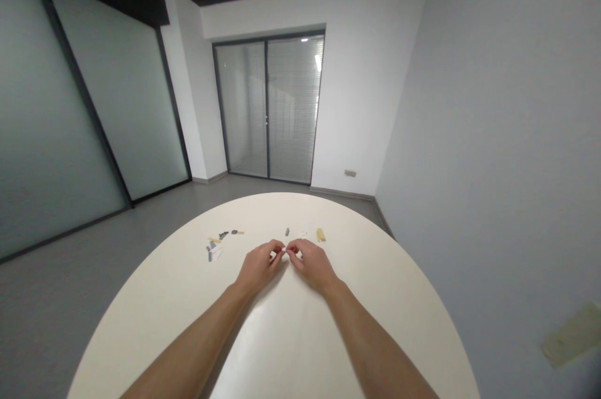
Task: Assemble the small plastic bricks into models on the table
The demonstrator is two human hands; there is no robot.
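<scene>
Over the middle of the round table, my left hand (261,263) and my right hand (312,262) meet with pinched fingertips. Between them shows a tiny white piece (284,250), too small to name; the fingers of both hands close on it from either side. Just beyond the fingertips lies a small grey block (287,232). Past my right hand are a flat yellow piece (320,235) and some tiny white bits (304,233). Most of what the fingers hold is hidden.
Left on the white table (291,336) lies a loose group of grey and white pieces (213,251). Dark pieces (223,235) and a dark piece with a yellow strip (237,232) lie farther back. A wall (493,136) stands at the right, a glass door (267,111) beyond.
</scene>
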